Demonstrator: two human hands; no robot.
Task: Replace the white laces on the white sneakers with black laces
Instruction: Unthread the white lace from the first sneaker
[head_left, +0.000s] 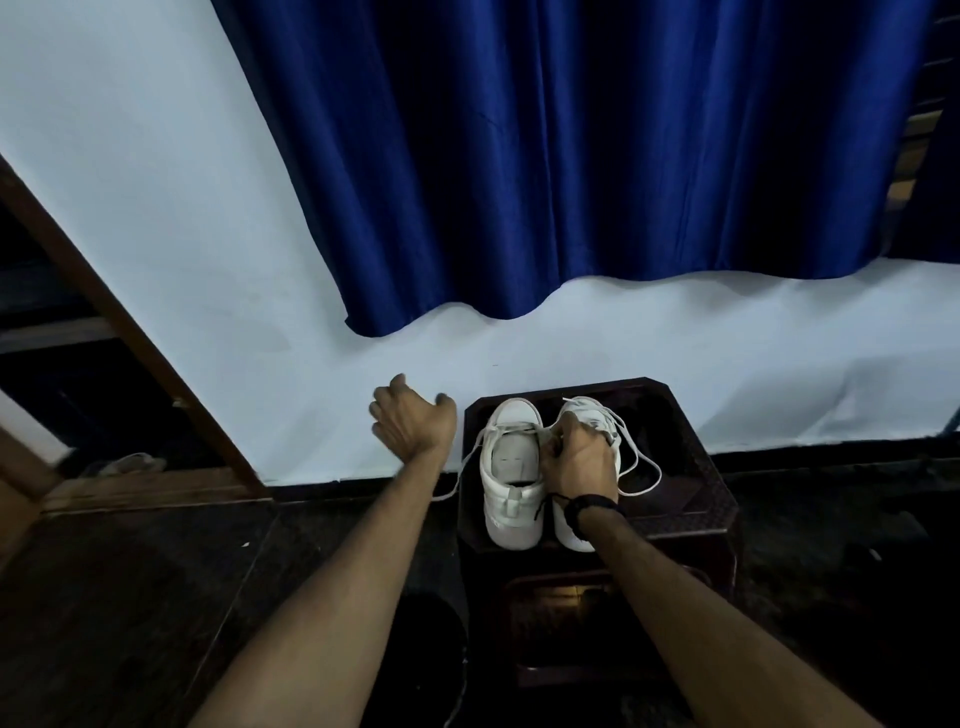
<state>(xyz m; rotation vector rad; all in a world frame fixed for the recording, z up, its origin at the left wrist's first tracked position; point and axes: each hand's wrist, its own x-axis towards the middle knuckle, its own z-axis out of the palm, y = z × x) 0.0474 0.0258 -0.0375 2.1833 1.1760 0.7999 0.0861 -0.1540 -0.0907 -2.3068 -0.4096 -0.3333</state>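
From the head camera, two white sneakers (540, 473) stand side by side on a dark stool (691, 499) near the far wall, heels toward the person and toes toward the wall. That probably puts the openings and lace rows within easy reach from above.

The right hand (579, 465) rests on the right sneaker (589, 431), fingers curled down over its tongue and lace area. It seems to be gripping the shoe or its laces there, likely to steady it or begin loosening, though exactly what the fingertips pinch is hidden. A dark band circles that wrist.

The left hand (413, 421) hovers in the air just left of the stool, fingers loosely spread and holding nothing, perhaps on its way to help.

The white laces (639, 457) are still threaded. Loose ends loop off the right side of the right sneaker onto the stool top, and another strand trails off the stool's left edge from the left sneaker (511, 467). No black laces can be made out in this dim view.

The sneakers look smooth, with a pale grey insole showing in the left one and a pull tab at its heel. The stool is glossy and dark, with clipped corners and a patterned rim. Behind hang a deep blue, satiny curtain (571, 156) in soft folds and a plain pale wall (156, 208). The floor is dark.
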